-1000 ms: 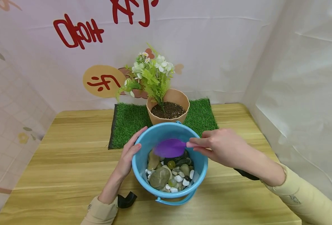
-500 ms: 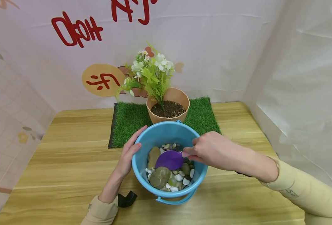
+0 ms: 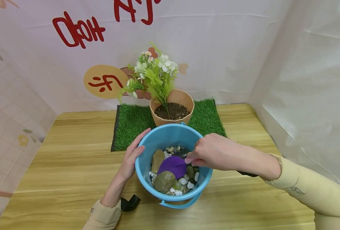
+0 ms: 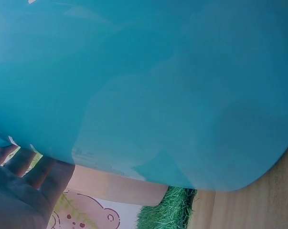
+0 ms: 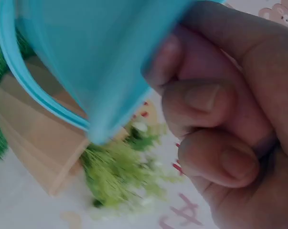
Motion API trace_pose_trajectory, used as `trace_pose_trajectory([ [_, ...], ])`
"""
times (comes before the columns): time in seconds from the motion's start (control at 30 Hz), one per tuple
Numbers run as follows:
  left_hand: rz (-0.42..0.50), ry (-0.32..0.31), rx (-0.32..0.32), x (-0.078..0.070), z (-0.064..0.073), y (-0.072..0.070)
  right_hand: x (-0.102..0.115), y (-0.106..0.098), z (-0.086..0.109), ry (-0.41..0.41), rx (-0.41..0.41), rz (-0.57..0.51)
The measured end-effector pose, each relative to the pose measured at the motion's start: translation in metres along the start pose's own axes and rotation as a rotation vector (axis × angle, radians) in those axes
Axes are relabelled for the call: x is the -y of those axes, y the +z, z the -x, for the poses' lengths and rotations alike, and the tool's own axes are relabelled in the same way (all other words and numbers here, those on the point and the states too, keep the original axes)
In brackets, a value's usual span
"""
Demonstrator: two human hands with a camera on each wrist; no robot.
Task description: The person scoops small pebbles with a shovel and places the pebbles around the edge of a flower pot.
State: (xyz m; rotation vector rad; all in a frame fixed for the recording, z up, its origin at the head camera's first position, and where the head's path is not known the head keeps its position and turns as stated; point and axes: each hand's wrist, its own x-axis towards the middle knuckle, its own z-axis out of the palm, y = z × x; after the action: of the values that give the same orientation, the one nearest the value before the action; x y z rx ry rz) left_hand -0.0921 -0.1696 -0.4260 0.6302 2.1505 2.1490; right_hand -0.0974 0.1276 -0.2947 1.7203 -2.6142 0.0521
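Note:
A blue bucket [image 3: 142, 174] with several stones and pebbles inside stands at the front of the table. My left hand [image 3: 130, 159] holds its left side, thumb at the rim and fingers along the outer wall. In the left wrist view the fingers [image 4: 31, 174] lie against the bucket. My right hand [image 3: 211, 152] reaches over the right rim and grips the pink handle [image 5: 229, 90] of a toy shovel. Its purple blade [image 3: 172, 166] is down among the stones, partly behind a large grey-brown stone [image 3: 164, 181].
Behind the bucket, a peach flowerpot [image 3: 170, 122] with soil and white-flowered greenery [image 3: 155, 76] stands on a green artificial grass mat [image 3: 132, 127]. The bucket's handle [image 3: 181, 206] hangs at the front. Printed cloth walls [image 3: 221, 51] enclose the wooden table [image 3: 80, 159].
The purple blade has come down from the bucket's far inner side onto the stones and slid a little toward the large stone. My right hand has shifted left; my left hand stays at the rim.

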Motion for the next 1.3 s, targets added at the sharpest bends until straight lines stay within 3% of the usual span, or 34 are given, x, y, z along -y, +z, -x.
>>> trace_pose_trajectory([
  [0.17, -0.008, -0.001, -0.002, 0.0, 0.0, 0.0, -0.005, 0.009, -0.007, 0.038, 0.07, -0.162],
  [0.5, -0.001, -0.012, -0.005, 0.0, -0.001, 0.0, -0.003, 0.007, -0.009, 0.013, 0.083, -0.164],
  [0.77, -0.001, -0.007, -0.004, 0.0, -0.001, 0.0, 0.002, 0.007, -0.009, 0.104, 0.093, -0.244],
  [0.97, 0.003, -0.016, -0.004, 0.0, 0.0, -0.002, -0.001, 0.007, -0.01, 0.06, 0.089, -0.246],
  [1.3, 0.011, -0.015, -0.002, 0.0, 0.001, 0.0, -0.014, 0.01, -0.021, 0.045, 0.179, -0.371],
])
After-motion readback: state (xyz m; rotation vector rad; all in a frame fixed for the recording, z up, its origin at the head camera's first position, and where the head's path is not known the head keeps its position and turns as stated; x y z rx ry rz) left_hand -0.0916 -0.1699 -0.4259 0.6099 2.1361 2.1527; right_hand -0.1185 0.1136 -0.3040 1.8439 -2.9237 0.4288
